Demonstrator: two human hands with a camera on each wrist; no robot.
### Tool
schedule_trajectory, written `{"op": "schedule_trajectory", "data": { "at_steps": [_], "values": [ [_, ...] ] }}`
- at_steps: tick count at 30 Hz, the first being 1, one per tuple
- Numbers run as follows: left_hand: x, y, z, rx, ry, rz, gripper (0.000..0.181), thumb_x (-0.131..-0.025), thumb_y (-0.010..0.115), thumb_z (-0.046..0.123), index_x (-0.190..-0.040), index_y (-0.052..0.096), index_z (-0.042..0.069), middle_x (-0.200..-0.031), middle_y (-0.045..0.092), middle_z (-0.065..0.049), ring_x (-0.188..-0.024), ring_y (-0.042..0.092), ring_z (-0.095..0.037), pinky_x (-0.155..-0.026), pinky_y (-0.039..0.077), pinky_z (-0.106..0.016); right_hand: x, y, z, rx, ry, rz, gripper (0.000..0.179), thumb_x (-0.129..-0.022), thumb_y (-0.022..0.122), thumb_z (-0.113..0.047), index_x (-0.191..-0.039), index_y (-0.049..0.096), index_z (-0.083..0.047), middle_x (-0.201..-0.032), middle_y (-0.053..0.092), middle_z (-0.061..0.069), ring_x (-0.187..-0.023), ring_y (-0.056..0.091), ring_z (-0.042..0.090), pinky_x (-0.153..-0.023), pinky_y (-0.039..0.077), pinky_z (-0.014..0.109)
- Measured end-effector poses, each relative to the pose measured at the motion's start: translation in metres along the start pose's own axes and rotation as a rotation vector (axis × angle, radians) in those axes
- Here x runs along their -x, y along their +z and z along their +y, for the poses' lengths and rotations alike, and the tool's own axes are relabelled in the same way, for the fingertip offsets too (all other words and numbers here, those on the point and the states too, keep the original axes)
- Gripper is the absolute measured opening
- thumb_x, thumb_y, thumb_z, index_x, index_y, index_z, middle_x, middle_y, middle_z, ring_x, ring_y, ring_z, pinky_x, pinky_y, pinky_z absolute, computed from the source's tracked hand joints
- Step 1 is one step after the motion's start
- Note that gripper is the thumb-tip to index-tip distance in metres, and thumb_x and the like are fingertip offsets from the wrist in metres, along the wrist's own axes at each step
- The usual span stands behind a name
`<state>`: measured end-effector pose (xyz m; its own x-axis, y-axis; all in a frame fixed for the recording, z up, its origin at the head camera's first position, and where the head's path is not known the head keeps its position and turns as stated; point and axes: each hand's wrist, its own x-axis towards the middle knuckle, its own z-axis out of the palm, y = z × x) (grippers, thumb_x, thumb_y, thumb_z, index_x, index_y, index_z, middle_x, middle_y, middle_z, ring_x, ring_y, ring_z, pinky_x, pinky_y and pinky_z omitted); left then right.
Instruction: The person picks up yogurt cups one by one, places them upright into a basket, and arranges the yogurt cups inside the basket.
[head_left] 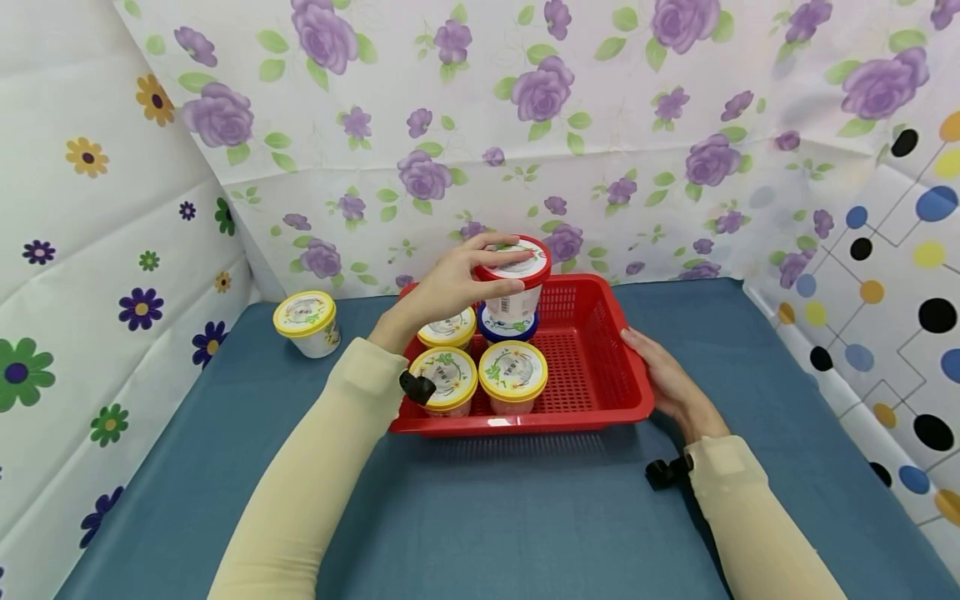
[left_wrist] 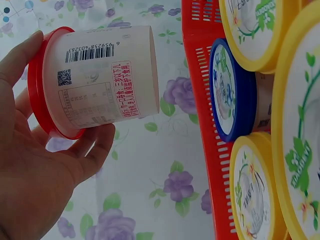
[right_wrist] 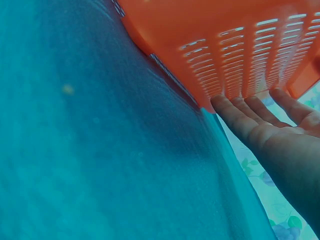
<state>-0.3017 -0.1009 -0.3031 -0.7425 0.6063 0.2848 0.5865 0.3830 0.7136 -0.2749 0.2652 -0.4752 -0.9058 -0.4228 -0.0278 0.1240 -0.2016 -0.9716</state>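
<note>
My left hand (head_left: 471, 279) grips a paper tub with a red lid (head_left: 517, 296) by its lid. In the left wrist view the red-lidded tub (left_wrist: 105, 80) shows a barcode and red print, with fingers round its lid end. It hangs above the red plastic basket (head_left: 577, 417). Inside the basket stand a blue-lidded tub (head_left: 509, 325) and several yellow-lidded tubs (head_left: 513, 371). My right hand (head_left: 667, 379) rests against the basket's right side. In the right wrist view its straight fingers (right_wrist: 235, 117) touch the slotted wall (right_wrist: 225, 65).
Another yellow-lidded tub (head_left: 306, 321) stands on the blue cloth (head_left: 495, 517), left of the basket. A flowered curtain (head_left: 480, 125) rises behind the table. Patterned sheets close in the left and right sides.
</note>
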Motion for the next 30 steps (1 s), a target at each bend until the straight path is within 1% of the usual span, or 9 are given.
{"op": "schedule_trajectory", "data": {
  "at_steps": [2, 8, 13, 15, 21, 27, 30],
  "values": [
    [-0.005, 0.002, 0.001, 0.002, 0.004, -0.011, 0.052, -0.099, 0.074, 0.034, -0.148, 0.061, 0.025, -0.161, 0.041, 0.002, -0.148, 0.036, -0.024, -0.112, 0.043, -0.050, 0.000, 0.000, 0.000, 0.001, -0.001, -0.002, 0.053, -0.115, 0.037, -0.036, -0.159, 0.032, -0.009, -0.125, 0.067, 0.012, -0.100, 0.073, 0.020, -0.081, 0.062, 0.037],
    [-0.018, 0.010, 0.005, 0.005, 0.010, -0.033, 0.051, -0.098, 0.074, 0.033, -0.147, 0.062, 0.023, -0.162, 0.040, 0.005, -0.148, 0.035, -0.020, -0.113, 0.043, -0.045, 0.000, 0.001, 0.001, -0.004, -0.006, -0.009, 0.051, -0.115, 0.037, -0.035, -0.158, 0.033, -0.008, -0.124, 0.067, 0.012, -0.100, 0.073, 0.020, -0.080, 0.062, 0.037],
    [-0.028, 0.020, 0.005, 0.006, 0.016, -0.057, 0.051, -0.098, 0.075, 0.034, -0.146, 0.063, 0.023, -0.161, 0.040, 0.003, -0.150, 0.031, -0.018, -0.115, 0.040, -0.046, 0.000, 0.000, 0.001, -0.009, -0.009, -0.008, 0.050, -0.115, 0.037, -0.035, -0.156, 0.035, -0.008, -0.123, 0.068, 0.011, -0.099, 0.073, 0.019, -0.080, 0.062, 0.036],
    [-0.032, 0.023, 0.005, 0.004, 0.021, -0.066, 0.051, -0.098, 0.075, 0.034, -0.147, 0.062, 0.022, -0.162, 0.040, 0.002, -0.150, 0.030, -0.017, -0.115, 0.040, -0.045, 0.000, 0.000, 0.001, -0.012, -0.011, -0.012, 0.050, -0.115, 0.037, -0.035, -0.156, 0.035, -0.008, -0.123, 0.068, 0.011, -0.100, 0.073, 0.019, -0.080, 0.062, 0.036],
    [-0.042, 0.030, 0.004, -0.013, 0.025, -0.072, 0.051, -0.100, 0.072, 0.033, -0.149, 0.060, 0.020, -0.162, 0.040, -0.003, -0.148, 0.035, -0.021, -0.112, 0.044, -0.040, 0.000, 0.000, 0.001, -0.016, -0.006, -0.010, 0.051, -0.115, 0.038, -0.036, -0.157, 0.034, -0.009, -0.124, 0.068, 0.011, -0.100, 0.073, 0.020, -0.080, 0.062, 0.037],
    [-0.048, 0.036, 0.002, 0.011, 0.018, -0.073, 0.051, -0.101, 0.071, 0.032, -0.149, 0.060, 0.020, -0.162, 0.038, -0.006, -0.146, 0.036, -0.023, -0.111, 0.045, -0.041, 0.000, 0.000, 0.001, -0.007, 0.010, 0.013, 0.052, -0.114, 0.039, -0.038, -0.157, 0.033, -0.010, -0.123, 0.067, 0.011, -0.100, 0.073, 0.019, -0.080, 0.062, 0.036],
    [-0.052, 0.038, 0.001, 0.024, 0.016, -0.084, 0.050, -0.101, 0.071, 0.032, -0.149, 0.060, 0.020, -0.163, 0.037, -0.006, -0.147, 0.034, -0.024, -0.114, 0.042, -0.043, 0.000, 0.000, 0.001, 0.003, 0.016, 0.026, 0.053, -0.114, 0.040, -0.040, -0.157, 0.033, -0.010, -0.124, 0.066, 0.010, -0.099, 0.072, 0.019, -0.080, 0.062, 0.036]
  ]
}}
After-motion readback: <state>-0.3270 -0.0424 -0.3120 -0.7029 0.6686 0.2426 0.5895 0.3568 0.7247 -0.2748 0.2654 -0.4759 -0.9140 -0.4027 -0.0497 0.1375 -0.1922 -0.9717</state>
